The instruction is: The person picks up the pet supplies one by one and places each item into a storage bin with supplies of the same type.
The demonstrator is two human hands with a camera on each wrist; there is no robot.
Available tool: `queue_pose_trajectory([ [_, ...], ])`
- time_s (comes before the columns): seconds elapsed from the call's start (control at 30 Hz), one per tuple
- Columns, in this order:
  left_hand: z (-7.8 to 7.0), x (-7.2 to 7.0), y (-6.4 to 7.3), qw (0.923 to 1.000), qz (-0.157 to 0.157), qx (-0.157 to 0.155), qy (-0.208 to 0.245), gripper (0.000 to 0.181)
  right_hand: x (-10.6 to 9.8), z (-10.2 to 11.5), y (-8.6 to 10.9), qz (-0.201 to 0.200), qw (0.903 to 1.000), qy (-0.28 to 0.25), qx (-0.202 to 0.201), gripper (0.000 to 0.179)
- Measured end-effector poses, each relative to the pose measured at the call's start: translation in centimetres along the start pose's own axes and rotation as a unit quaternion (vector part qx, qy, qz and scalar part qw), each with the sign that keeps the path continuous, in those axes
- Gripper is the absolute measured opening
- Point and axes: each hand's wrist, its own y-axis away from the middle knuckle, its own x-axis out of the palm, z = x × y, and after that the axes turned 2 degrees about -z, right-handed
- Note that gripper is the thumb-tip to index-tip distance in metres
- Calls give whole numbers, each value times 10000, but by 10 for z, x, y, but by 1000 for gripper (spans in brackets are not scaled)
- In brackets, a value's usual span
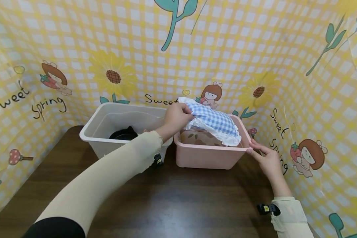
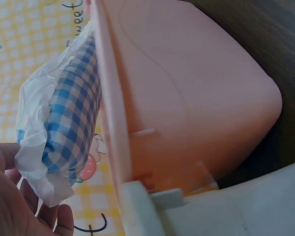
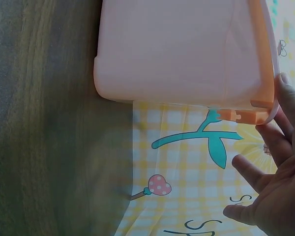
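A small blue-and-white gingham cushion [image 1: 217,121] with a white ruffled edge is tilted over the pink bin [image 1: 209,158]. My left hand [image 1: 176,119] pinches its upper left end by the ruffle. Seen from the left wrist, the thumb and fingers of that hand [image 2: 12,201] grip the ruffle beside the checked fabric [image 2: 71,113]. At the bin's front right corner, my right hand [image 1: 267,160] holds the rim between thumb and fingers. In the right wrist view the other fingers of the right hand [image 3: 280,172] spread away from the bin wall [image 3: 172,54].
Left of the pink bin stands a light grey bin [image 1: 96,144] with a black object [image 1: 124,133] inside; my left forearm crosses over its front right part. Both bins are on a dark wooden table [image 1: 166,201]. Yellow checked cloth [image 1: 148,62] surrounds the back and sides.
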Motion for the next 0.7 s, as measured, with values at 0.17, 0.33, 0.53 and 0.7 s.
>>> queue_pose_trajectory([
  [0.17, 7, 12, -3, 10000, 87, -15, 19, 14, 1, -3, 0, -27, 10000, 35, -52, 52],
  [0.33, 19, 26, -4, 9997, 203, 2, 99, 14, 1, -4, 0, -44, 10000, -64, -41, 51],
  [0.53, 32, 42, -4, 9994, 182, 35, 282, 13, 2, -3, 0, -49, 9999, -153, -50, 52],
  [0.7, 36, 50, -1, 9992, 341, 142, 157, 13, 1, -2, 0, -47, 9999, -145, -16, 50],
])
